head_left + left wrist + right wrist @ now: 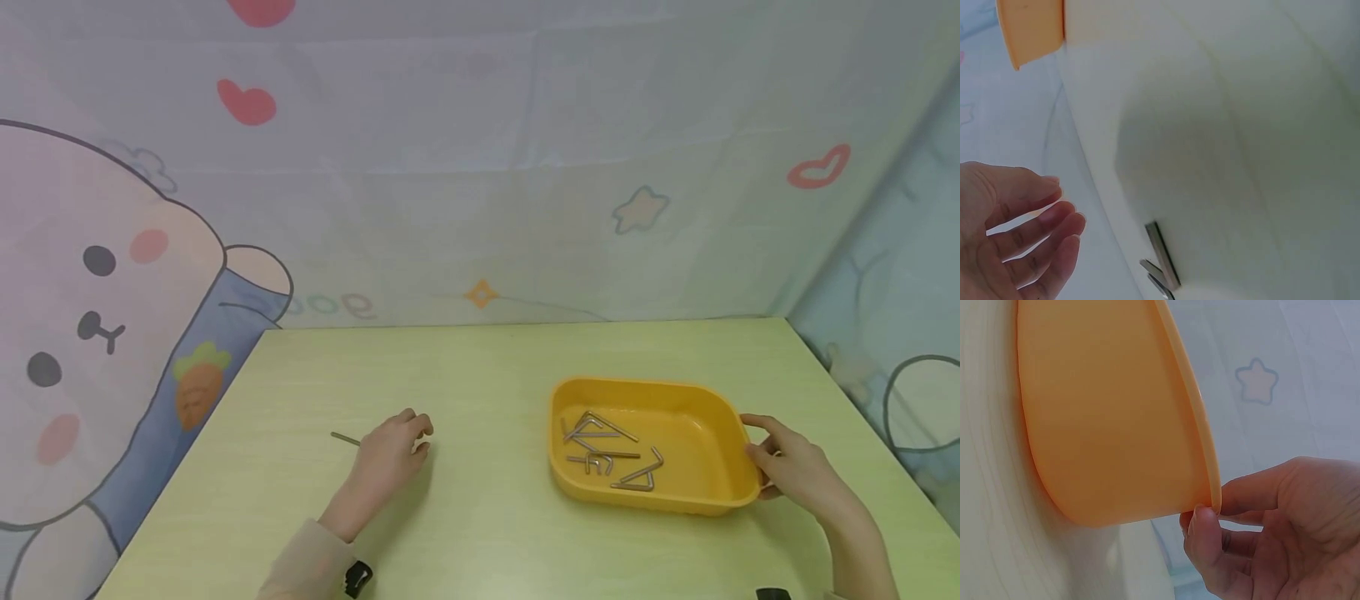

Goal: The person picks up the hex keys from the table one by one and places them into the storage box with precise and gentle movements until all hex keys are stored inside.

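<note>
With its thumb and fingers, my right hand point(798, 467) pinches the right end of a yellow plastic tray point(693, 446); the right wrist view shows the fingertips at the tray's rim point(1200, 419). Several L-shaped metal hex keys point(626, 455) lie jumbled in the tray's left half. My left hand point(390, 450) hovers over the table left of the tray, fingers loosely bent and holding nothing. Just behind it a hex key point(345, 438) pokes out, partly hidden by the hand. The left wrist view shows hex keys point(1163, 256) lying on the tabletop, apart from the fingers.
The pale wooden table point(480, 375) reaches back to a printed curtain point(450, 167) with hearts and a star. A large cartoon bear point(97, 317) is printed on the left side. Another stretch of printed cloth point(915, 292) hangs on the right.
</note>
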